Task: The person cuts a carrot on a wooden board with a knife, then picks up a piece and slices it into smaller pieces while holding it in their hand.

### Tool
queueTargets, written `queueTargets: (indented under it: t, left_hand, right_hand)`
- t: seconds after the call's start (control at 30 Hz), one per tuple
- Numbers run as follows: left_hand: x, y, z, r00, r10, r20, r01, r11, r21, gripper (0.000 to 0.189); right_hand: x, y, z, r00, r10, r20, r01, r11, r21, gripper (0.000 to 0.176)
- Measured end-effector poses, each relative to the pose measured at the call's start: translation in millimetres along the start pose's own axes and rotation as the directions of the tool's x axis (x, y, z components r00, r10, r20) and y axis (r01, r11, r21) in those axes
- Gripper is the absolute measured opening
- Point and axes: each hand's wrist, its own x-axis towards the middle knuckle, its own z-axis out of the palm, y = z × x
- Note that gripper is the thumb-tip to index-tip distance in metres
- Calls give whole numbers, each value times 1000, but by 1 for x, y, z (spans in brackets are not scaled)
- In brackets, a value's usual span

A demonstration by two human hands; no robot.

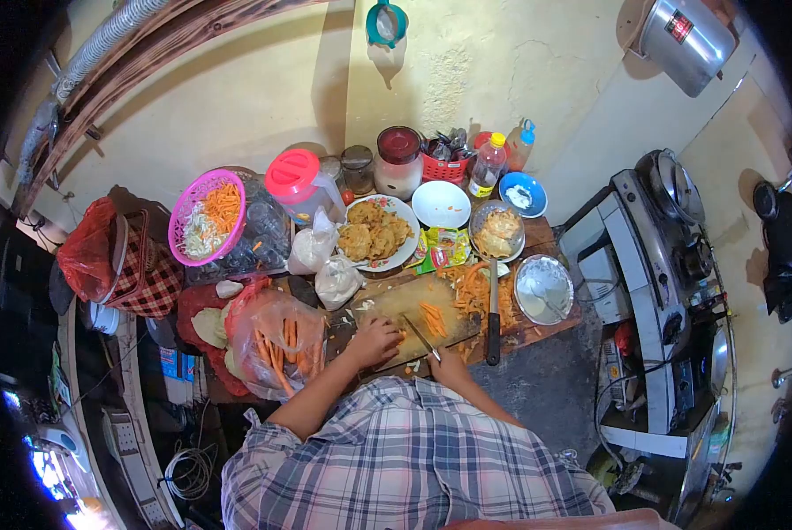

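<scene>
My right hand (450,367) grips a knife (423,336), its blade pointing up and left over the wooden cutting board (387,307). My left hand (375,343) rests on the board to the left of the blade, fingers curled down. A bit of orange carrot shows at those fingertips; the rest is hidden under the hand. Cut carrot sticks (432,319) lie on the board just right of the blade. Farther right, carrot peelings (469,287) are heaped on the wooden table. Across them rests a second knife with a black handle (494,337).
A plastic bag of carrots (276,340) sits left of the board. Beyond are a pink basket (178,221) of shredded vegetables, a plate of fritters (411,215), a white bowl (441,205) and a pink-lidded pitcher (304,179). A metal bowl (543,290) and stove (648,256) stand right.
</scene>
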Motion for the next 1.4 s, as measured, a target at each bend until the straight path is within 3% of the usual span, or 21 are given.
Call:
queueTargets:
  t: [0.1,0.17,0.33,0.4,0.47,0.53,0.57,0.63,0.67,0.73,0.87,1.03,1.1,1.17,1.27,1.33,1.4]
  left_hand:
    - [-2,-1,10,998,9,56,-12,998,61,19]
    - [-1,-1,11,995,-9,97,-2,994,112,18]
    - [0,-10,27,979,189,-70,-185,981,65,19]
    - [1,-9,26,980,190,-61,-186,981,61,20]
    - [3,-7,23,981,186,-52,-183,981,59,21]
    - [5,-4,23,982,166,85,-175,979,105,22]
    - [6,-4,23,982,167,85,-176,979,104,22]
    - [9,-3,23,974,193,-117,-185,980,70,21]
    - [10,-1,23,974,194,-117,-187,980,70,21]
    - [23,17,3,967,63,-248,-58,998,28,19]
    - [45,29,-4,971,-23,-240,14,999,-39,18]
    - [57,23,4,919,-36,-392,-2,995,-97,22]
    - [56,20,3,918,-43,-393,-1,994,-111,22]
    - [56,21,0,917,-54,-396,5,992,-123,23]
    - [51,23,14,944,-20,-330,-24,991,-129,22]
    - [46,22,29,990,21,-139,-35,995,-93,23]
    - [39,24,34,990,-4,-142,-15,991,-132,23]
  right_hand:
    - [-2,-7,-5,998,40,-52,-38,999,31,33]
    - [-2,-14,-13,985,174,-21,-173,984,40,33]
    - [3,0,6,997,60,-40,-61,997,-39,31]
    - [3,2,7,999,14,-33,-16,999,-50,31]
    - [0,-5,-1,988,146,-42,-146,989,-9,31]
    - [-3,-8,-9,986,147,-78,-145,989,26,31]
    - [-5,-9,-13,982,149,-114,-143,988,61,31]
    - [-7,-16,-17,983,151,-101,-149,989,21,33]
    - [-7,-17,-17,984,153,-87,-155,988,-18,35]
    - [-6,-12,-13,987,136,-85,-137,991,-10,35]
    - [-6,-15,-12,987,139,-84,-138,990,7,31]
    - [2,10,12,999,19,-51,-21,999,-24,31]
    - [0,10,13,998,-49,-41,49,999,-20,31]
    - [-1,8,12,996,30,-87,-18,990,139,31]
    - [0,11,9,980,41,-195,-3,981,192,30]
    - [-3,2,0,984,74,-160,-43,981,187,29]
    - [-3,0,-4,985,111,-129,-86,980,182,28]
